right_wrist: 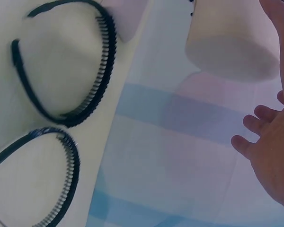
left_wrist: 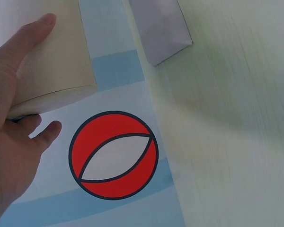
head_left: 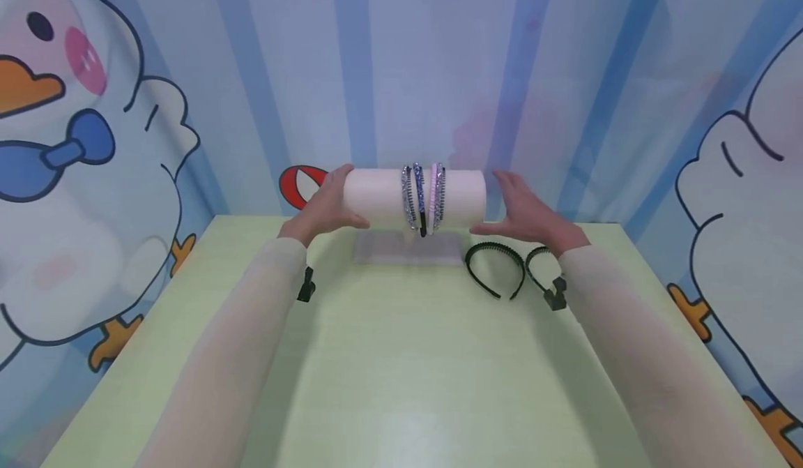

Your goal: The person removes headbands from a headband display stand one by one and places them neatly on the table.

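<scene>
A white headband display stand (head_left: pixel 376 199) has a horizontal cylinder over a flat pale base (head_left: pixel 408 250). Several glittery silver, blue and pink headbands (head_left: pixel 433 199) circle the middle of the cylinder. My left hand (head_left: pixel 325 208) grips the cylinder's left end; in the left wrist view the thumb (left_wrist: pixel 31 35) lies along its surface and the other fingers are partly hidden at the end face. At the right end, my right hand (head_left: pixel 525 211) is spread, fingers apart. The right wrist view shows its fingers (right_wrist: pixel 255 124) beside the cylinder's end face (right_wrist: pixel 232 59), curled round nothing.
Right of the base, a black toothed headband (right_wrist: pixel 109 56) lies on the pale green table (head_left: pixel 401 356). A second dark headband (right_wrist: pixel 75 165) lies beside it, partly behind my right wrist in the head view. A striped cartoon backdrop (head_left: pixel 433 70) rises directly behind the stand.
</scene>
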{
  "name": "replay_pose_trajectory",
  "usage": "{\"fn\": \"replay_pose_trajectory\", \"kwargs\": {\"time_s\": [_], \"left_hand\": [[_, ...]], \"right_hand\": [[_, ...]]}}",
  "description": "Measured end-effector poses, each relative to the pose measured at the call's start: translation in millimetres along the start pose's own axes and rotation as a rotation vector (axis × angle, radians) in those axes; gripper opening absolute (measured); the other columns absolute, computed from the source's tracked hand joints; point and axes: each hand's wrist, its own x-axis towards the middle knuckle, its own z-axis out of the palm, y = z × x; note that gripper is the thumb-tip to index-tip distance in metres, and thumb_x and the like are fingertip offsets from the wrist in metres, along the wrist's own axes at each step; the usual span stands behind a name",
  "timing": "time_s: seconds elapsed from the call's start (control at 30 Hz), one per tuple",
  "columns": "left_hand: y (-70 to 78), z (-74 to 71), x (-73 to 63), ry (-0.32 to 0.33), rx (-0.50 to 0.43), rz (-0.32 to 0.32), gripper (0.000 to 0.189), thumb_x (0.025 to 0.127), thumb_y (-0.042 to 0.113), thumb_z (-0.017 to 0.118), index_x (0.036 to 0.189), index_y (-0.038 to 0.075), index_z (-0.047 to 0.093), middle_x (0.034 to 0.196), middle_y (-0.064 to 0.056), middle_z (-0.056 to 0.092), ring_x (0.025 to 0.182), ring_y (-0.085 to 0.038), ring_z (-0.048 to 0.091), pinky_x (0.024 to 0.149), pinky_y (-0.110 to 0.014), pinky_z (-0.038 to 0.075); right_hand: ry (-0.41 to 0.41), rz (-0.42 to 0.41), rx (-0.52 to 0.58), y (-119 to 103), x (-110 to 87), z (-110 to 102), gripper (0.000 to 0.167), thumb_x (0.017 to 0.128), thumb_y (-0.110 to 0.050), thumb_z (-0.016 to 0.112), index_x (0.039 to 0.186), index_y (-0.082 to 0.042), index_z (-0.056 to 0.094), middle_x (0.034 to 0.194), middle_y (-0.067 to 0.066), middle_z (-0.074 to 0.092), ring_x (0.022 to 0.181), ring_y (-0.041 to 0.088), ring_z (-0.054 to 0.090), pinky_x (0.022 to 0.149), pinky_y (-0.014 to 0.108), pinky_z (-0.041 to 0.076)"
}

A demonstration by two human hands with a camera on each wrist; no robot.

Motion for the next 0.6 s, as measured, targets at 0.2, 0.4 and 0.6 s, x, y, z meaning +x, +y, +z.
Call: {"fn": "replay_pose_trajectory", "kwargs": {"time_s": [0.2,0.4,0.6], "left_hand": [[-2.0,0.7,0.3,-0.002,0.005,0.012,0.112,0.071,0.024,0.092,0.156,0.013,0.020,0.148,-0.012,0.033,0.130,-0.031,0.037,0.095,-0.055,0.051],[-3.0,0.4,-0.1,0.002,0.001,0.014,0.111,0.072,0.024,0.092,0.156,0.012,0.019,0.148,-0.013,0.034,0.129,-0.031,0.038,0.094,-0.056,0.051],[-2.7,0.3,0.3,-0.003,0.003,0.004,0.113,0.072,0.025,0.091,0.156,0.013,0.018,0.148,-0.013,0.033,0.129,-0.031,0.039,0.096,-0.055,0.050]], "right_hand": [[0.038,-0.078,0.026,-19.8,15.2,2.4,0.125,0.070,-0.054,0.087,0.160,-0.010,0.012,0.161,0.023,0.016,0.143,0.043,0.026,0.109,0.062,0.033],[0.031,-0.099,-0.001,-36.5,27.3,1.7,0.128,0.069,-0.057,0.087,0.160,-0.009,0.011,0.161,0.021,0.017,0.144,0.042,0.026,0.109,0.061,0.035],[0.020,-0.132,-0.031,-44.7,35.6,1.4,0.129,0.068,-0.056,0.087,0.161,-0.010,0.009,0.161,0.022,0.017,0.145,0.041,0.024,0.111,0.060,0.033]]}}
